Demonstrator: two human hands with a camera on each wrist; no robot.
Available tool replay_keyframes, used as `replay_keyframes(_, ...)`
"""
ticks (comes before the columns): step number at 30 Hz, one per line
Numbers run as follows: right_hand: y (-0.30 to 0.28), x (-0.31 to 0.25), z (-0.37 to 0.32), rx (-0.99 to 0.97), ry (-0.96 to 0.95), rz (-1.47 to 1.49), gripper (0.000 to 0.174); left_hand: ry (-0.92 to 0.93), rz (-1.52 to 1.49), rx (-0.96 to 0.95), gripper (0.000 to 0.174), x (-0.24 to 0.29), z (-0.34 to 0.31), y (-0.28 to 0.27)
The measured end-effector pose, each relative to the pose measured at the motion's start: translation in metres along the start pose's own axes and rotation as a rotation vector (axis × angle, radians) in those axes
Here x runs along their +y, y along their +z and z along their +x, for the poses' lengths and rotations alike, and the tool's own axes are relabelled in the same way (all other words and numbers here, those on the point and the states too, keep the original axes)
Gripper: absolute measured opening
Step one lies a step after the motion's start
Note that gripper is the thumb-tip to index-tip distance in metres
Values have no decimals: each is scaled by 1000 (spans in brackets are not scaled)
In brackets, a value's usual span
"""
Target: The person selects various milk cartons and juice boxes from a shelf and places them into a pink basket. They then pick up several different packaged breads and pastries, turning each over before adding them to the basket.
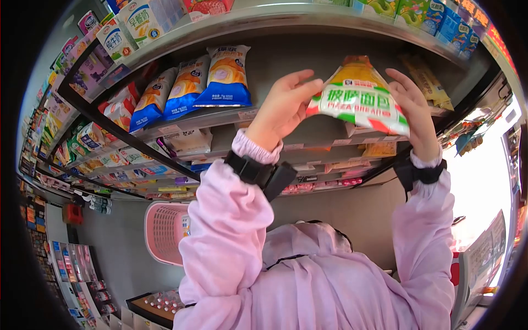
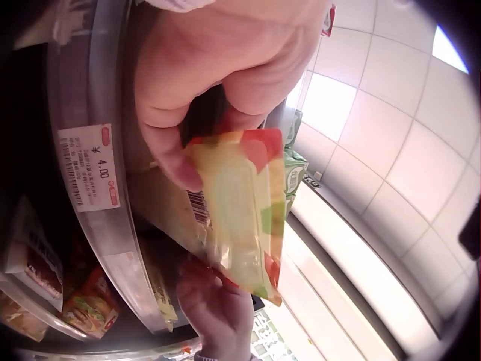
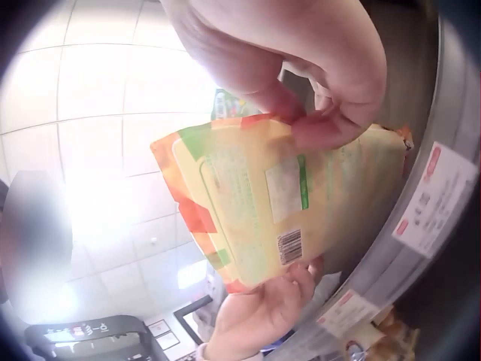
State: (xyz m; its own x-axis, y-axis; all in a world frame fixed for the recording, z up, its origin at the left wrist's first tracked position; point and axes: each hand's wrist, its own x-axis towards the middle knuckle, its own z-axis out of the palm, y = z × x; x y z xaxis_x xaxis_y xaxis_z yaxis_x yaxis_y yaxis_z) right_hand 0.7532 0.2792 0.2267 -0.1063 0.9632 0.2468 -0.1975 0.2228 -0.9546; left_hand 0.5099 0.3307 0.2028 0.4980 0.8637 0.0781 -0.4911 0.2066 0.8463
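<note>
A pizza bread packet point(image 1: 358, 98), yellow with red, green and white printing, is held up in front of a store shelf point(image 1: 220, 118). My left hand point(image 1: 286, 104) pinches its left edge and my right hand point(image 1: 415, 113) grips its right edge. In the left wrist view the packet point(image 2: 240, 210) hangs below my left hand point(image 2: 195, 75), with the other hand point(image 2: 218, 308) beneath. The right wrist view shows the packet's point(image 3: 278, 203) back with a barcode, pinched by my right hand point(image 3: 316, 68), and the left hand point(image 3: 255, 316) holds its far end.
Blue and orange snack bags point(image 1: 190, 85) stand on the same shelf to the left. Milk cartons point(image 1: 132, 25) fill the shelf above. A pink shopping basket point(image 1: 165, 231) sits low on the left. Price tags point(image 2: 94, 169) line the shelf edge.
</note>
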Motion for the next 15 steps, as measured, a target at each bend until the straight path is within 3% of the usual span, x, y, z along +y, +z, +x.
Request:
replay_keyframes(4,43,10,-42,-36,-95,69,44,-9,-72,-46,43,-10,-60,-7)
replay_keyframes(6,62,16,-58,-51,-59,32,46,-104,-253,-127,49,-15,-91,-15)
replay_keyframes(9,88,29,-77,-119,-58,-9,45,-168,-185,-107,52,-17,-142,-32)
replay_keyframes(15,142,59,-85,-400,76,-121,41,-23,-220,-50,66,-23,-234,-74)
